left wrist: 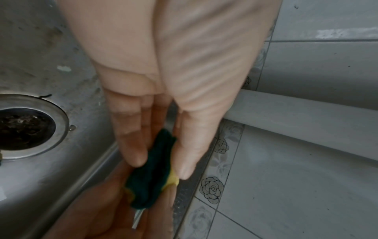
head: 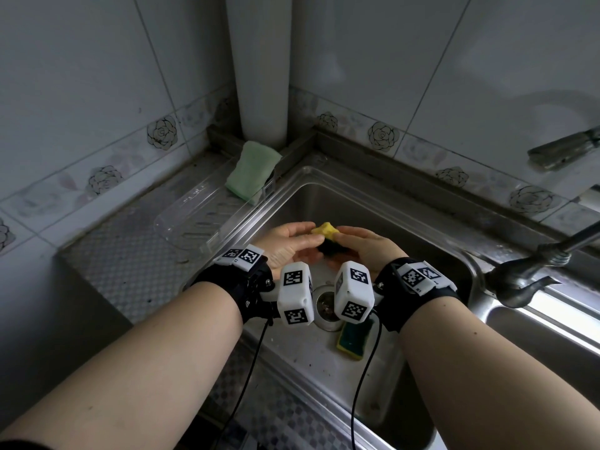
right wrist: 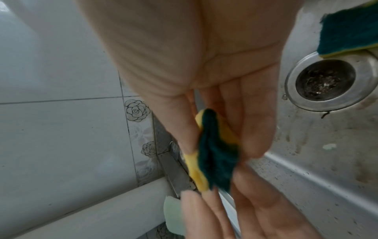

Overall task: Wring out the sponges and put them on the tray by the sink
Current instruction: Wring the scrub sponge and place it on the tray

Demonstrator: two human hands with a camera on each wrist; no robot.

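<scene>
Three sponges show. One yellow-and-green sponge (head: 326,237) is pinched, crumpled, between the left hand (head: 285,245) and right hand (head: 367,251) above the steel sink (head: 406,222). A second yellow-and-green sponge (head: 354,339) lies on the sink floor beside the single drain (head: 324,306). One pale green sponge (head: 251,170) rests at the far end of the one clear tray (head: 181,222) on the desk (head: 123,254).

1. Held sponge (head: 325,231): yellow foam, dark green scouring face.
2. Sponge in sink (head: 354,340): same yellow and dark green.
3. Sponge on tray (head: 253,170): pale green.
4. Tray (head: 181,222): clear, ribbed.
5. Wall tiles (head: 81,76): white; border carries outlined rose motifs.
6. Wrist bands (head: 412,297): black, with black-and-white square markers.
</scene>
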